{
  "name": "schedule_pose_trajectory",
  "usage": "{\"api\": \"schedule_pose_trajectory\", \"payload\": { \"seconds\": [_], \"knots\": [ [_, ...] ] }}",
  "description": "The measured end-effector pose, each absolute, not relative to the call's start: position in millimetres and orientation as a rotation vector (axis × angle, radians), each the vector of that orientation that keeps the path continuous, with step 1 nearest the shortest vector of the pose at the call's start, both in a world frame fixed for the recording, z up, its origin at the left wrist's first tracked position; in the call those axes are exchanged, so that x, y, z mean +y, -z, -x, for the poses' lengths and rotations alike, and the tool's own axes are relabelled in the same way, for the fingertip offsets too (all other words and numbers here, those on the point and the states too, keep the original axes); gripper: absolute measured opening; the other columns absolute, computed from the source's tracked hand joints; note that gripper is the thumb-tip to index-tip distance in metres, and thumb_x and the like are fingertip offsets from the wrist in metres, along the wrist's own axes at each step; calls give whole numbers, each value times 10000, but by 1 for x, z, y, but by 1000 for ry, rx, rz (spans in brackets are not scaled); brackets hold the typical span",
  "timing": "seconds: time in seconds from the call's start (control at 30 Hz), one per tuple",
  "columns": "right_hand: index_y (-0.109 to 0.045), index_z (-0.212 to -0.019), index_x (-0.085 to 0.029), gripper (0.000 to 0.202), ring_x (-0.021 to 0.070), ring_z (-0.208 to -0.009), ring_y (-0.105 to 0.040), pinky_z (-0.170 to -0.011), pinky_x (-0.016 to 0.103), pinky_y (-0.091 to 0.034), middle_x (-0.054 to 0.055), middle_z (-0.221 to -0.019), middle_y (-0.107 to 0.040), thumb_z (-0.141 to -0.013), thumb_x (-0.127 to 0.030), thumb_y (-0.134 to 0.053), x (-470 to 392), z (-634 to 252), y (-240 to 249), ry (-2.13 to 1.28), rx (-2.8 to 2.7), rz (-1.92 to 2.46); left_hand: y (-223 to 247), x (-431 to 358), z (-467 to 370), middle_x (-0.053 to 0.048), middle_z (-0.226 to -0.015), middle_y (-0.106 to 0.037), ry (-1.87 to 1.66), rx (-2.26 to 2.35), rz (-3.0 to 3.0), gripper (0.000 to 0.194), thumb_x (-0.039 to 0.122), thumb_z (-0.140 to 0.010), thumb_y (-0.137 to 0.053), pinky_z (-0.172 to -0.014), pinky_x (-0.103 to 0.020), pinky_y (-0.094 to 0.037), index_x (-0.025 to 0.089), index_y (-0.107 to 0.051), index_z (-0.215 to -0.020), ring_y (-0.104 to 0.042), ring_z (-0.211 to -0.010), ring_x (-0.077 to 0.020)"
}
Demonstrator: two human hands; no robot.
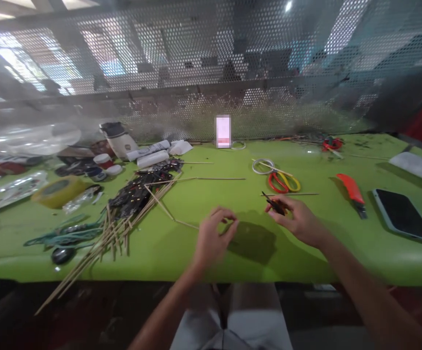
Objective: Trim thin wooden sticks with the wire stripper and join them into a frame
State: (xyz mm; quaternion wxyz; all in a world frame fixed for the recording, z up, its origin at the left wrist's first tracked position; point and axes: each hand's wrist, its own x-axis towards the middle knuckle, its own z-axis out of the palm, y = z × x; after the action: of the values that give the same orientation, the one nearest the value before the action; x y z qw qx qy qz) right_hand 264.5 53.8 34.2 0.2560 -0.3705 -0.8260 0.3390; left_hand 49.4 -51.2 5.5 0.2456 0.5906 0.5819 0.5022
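My left hand (216, 236) is just above the green table, thumb and index finger curled together in a pinch. Whatever is between those fingertips, if anything, is too small to make out. A thin bent stick (160, 204) runs from the pile at left and disappears behind this hand. My right hand (298, 218) grips small dark pliers (277, 206), their narrow jaws pointing up and left. Beyond them a straight thin stick (298, 194) lies flat, near scissors (284, 183) with red and yellow handles and a wire coil (263, 166).
At right lie an orange utility knife (351, 189) and a phone (404, 214). On the left are a bundle of thin sticks (112, 238), black parts (134, 192), a yellow tape roll (58, 191), green cord (68, 236) and small jars (102, 161). A perforated metal panel (196, 58) stands behind.
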Motion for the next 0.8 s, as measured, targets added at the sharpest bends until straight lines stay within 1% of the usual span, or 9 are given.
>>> {"api": "schedule_pose_trajectory", "payload": {
  "seconds": [0.1,0.17,0.3,0.4,0.47,0.57,0.6,0.73,0.8],
  "knots": [
    [-595,-1018,-190,276,226,-857,-636,-759,363,-507,81,-950,-685,-830,-390,-618,44,-264,-27,-650,-2332,920,-3,-56,-41,-70,-836,-656,-1398,1486,-1391,219,324,-932,-528,-662,-274,-528,124,-611,-906,-616,-719,-145],
    [-589,-1042,-196,278,229,-885,-638,-751,352,-514,95,-999,-678,-830,-371,-629,36,-262,-19,-540,-2411,851,-3,-61,-37,-58,-805,-646,-1400,1442,-1296,246,356,-930,-542,-644,-253,-524,120,-607,-910,-612,-704,-135],
    [-574,-1083,-222,278,208,-856,-657,-741,332,-531,84,-1003,-679,-887,-418,-588,27,-258,-2,-599,-2391,848,-3,-77,-36,-26,-801,-614,-1398,1401,-1194,157,289,-871,-622,-623,-204,-475,132,-621,-859,-559,-675,-97],
    [-563,-1139,-234,326,207,-915,-658,-801,337,-534,75,-1050,-673,-870,-408,-622,29,-257,4,-625,-2343,874,0,-88,-38,-7,-757,-586,-1398,1385,-1184,104,241,-868,-603,-600,-197,-434,140,-608,-843,-523,-643,-89],
    [-585,-1104,-227,310,211,-906,-652,-803,342,-532,70,-1010,-675,-846,-388,-644,32,-256,6,-591,-2305,878,3,-93,-40,-1,-739,-571,-1414,1390,-1184,97,231,-873,-588,-598,-200,-423,140,-600,-841,-517,-636,-89],
    [-622,-942,-219,190,198,-764,-642,-723,342,-536,58,-867,-676,-829,-371,-625,32,-255,4,-550,-2170,949,6,-95,-39,1,-733,-557,-1436,1402,-1197,88,218,-875,-578,-601,-206,-419,142,-596,-836,-516,-636,-93],
    [-626,-909,-219,182,192,-717,-635,-695,340,-537,54,-833,-677,-824,-380,-621,31,-255,3,-552,-2135,987,6,-94,-38,-1,-734,-557,-1433,1395,-1206,83,215,-874,-576,-602,-209,-420,143,-597,-836,-519,-638,-96],
    [-638,-908,-218,296,187,-649,-651,-629,325,-555,40,-770,-695,-803,-494,-634,23,-260,1,-656,-2011,1135,4,-93,-32,-9,-748,-561,-1405,1314,-1203,75,213,-860,-578,-595,-223,-433,148,-599,-831,-532,-638,-108],
    [-631,-915,-216,343,186,-637,-661,-612,320,-563,36,-736,-692,-821,-545,-603,21,-262,1,-693,-1911,1225,4,-93,-30,-19,-763,-578,-1399,1299,-1230,62,197,-845,-581,-595,-225,-436,150,-610,-816,-536,-647,-112]
  ]
}}
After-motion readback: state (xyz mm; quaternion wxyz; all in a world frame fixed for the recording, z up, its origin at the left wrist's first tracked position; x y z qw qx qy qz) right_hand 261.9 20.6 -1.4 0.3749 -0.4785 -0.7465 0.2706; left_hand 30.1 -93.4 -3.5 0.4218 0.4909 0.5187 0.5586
